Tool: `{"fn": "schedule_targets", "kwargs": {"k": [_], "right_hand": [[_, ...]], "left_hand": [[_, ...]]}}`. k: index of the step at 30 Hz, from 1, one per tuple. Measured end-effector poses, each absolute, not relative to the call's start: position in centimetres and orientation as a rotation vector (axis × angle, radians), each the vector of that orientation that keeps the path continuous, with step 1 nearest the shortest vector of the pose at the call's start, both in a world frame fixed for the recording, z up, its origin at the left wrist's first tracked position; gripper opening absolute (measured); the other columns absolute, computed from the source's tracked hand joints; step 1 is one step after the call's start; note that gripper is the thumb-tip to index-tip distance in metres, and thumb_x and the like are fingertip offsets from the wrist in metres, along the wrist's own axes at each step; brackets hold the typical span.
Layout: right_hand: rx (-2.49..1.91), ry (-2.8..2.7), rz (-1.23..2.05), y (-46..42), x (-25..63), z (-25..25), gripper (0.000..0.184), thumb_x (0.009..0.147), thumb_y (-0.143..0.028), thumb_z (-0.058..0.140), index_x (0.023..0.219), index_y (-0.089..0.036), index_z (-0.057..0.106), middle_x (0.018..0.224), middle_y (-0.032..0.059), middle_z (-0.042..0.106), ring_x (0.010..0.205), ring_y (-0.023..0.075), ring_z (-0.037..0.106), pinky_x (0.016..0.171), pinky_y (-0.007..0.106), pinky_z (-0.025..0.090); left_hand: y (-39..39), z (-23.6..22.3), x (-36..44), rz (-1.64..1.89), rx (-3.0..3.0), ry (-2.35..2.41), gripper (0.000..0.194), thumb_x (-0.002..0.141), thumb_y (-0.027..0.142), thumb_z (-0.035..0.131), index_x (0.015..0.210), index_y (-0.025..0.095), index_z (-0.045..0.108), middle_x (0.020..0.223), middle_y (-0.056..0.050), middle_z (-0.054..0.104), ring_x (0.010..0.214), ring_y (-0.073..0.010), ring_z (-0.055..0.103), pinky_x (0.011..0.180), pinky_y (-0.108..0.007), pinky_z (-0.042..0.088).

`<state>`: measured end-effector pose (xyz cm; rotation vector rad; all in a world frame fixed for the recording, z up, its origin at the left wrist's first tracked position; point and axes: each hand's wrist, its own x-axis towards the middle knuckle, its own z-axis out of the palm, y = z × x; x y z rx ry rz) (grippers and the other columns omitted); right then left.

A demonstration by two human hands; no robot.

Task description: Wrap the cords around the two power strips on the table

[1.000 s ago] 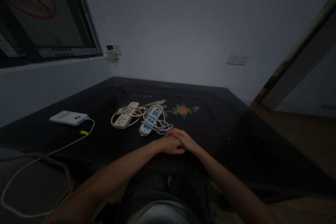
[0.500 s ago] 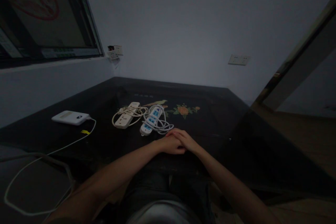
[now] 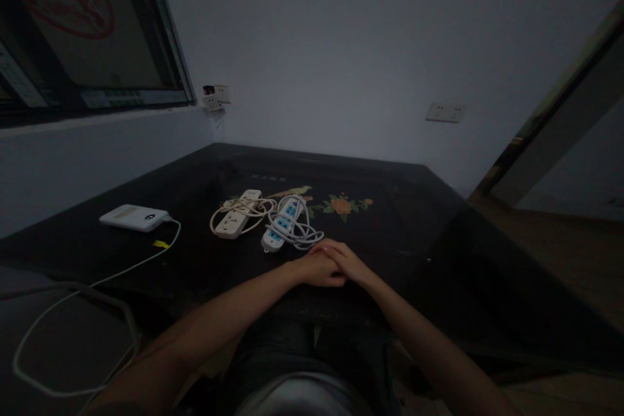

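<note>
My left hand (image 3: 316, 270) rests at the near edge of the black table (image 3: 468, 273), palm down. Its thumb shows, but its fingers are mostly hidden under my right hand (image 3: 345, 260). The right fingers lie stretched across the back of the left hand, with no object in them. Just beyond my fingertips is a white power strip (image 3: 274, 238) with blue socket faces, its grey cord looped loosely over it. Left of that lies a cream power strip (image 3: 230, 227), also with its cord coiled on top.
A white power bank (image 3: 129, 217) sits on the table's left side. From it a white cable (image 3: 131, 266) with a yellow tag runs over the near edge. Wall sockets (image 3: 445, 112) are at the back right, others (image 3: 214, 99) in the corner by the window (image 3: 112, 58).
The view has shifted slightly, so the table items appear a little further right. Both hands stay folded together in the same place.
</note>
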<state>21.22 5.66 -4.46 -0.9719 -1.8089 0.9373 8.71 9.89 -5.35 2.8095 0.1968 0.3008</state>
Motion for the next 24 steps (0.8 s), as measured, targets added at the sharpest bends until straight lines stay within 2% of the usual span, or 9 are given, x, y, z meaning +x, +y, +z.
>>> {"fn": "schedule_targets", "kwargs": {"k": [24], "right_hand": [[-0.975,-1.812,0.948,5.59,21.15,-4.38,0.038,0.093,-0.042,0.043,0.092,-0.019,0.072,0.096,0.0067,0.070,0.097,0.0222,0.062,0.095,0.038,0.042]], "left_hand": [[9.73,-5.10,8.62,0.273,2.823,0.210,0.017,0.081,0.017,0.059,0.090,0.015,0.073,0.092,-0.006,0.074,0.086,-0.0177,0.066,0.077,-0.023,0.048]]}}
